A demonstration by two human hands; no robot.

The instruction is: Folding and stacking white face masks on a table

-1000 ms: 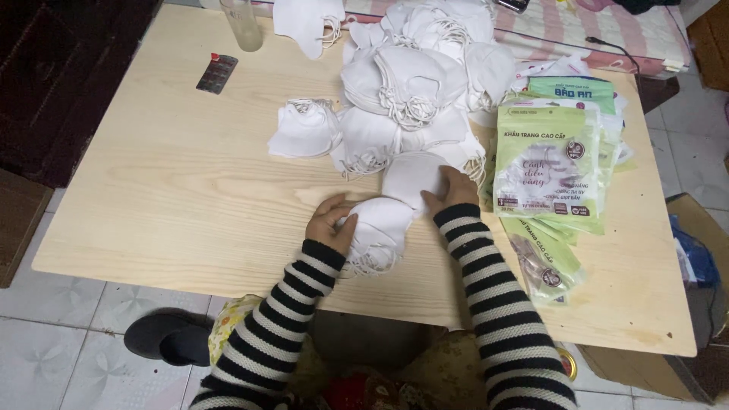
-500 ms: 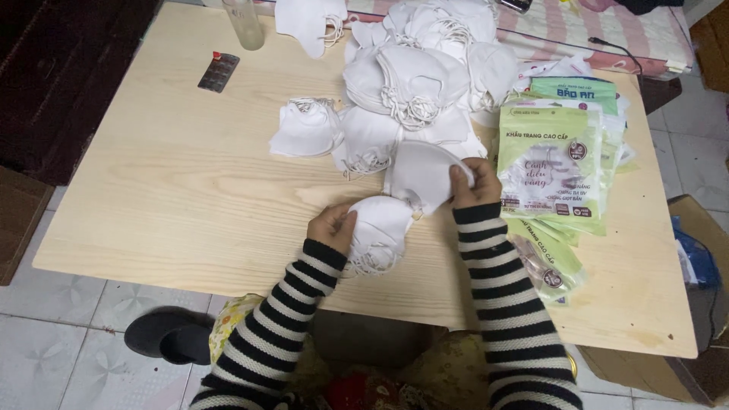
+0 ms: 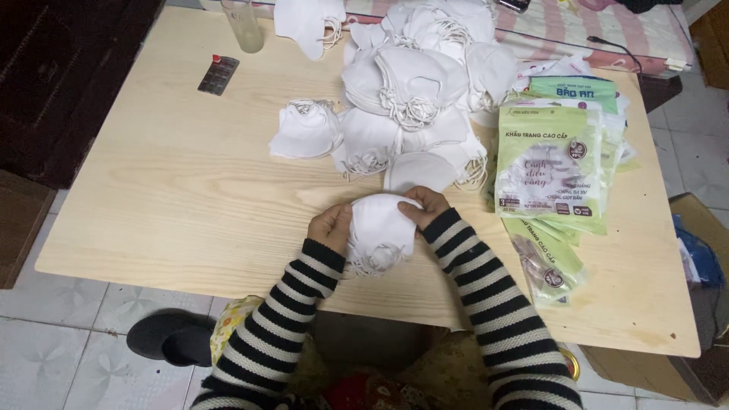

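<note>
My left hand and my right hand both grip a small stack of white face masks near the front edge of a light wooden table. The hands press the stack from either side. Ear loops dangle at its lower end. Just beyond it lies a single flat white mask. A large heap of white masks fills the table's far middle. Both my sleeves are striped black and white.
A pile of green and clear packaging bags lies at the right, with more bags sliding toward the front edge. A blister pack of pills and a clear glass stand far left. A black shoe rests on the tiled floor.
My right hand brought a mask from the heap's edge back onto the stack under my left hand. Both hands now clasp the stack together.
</note>
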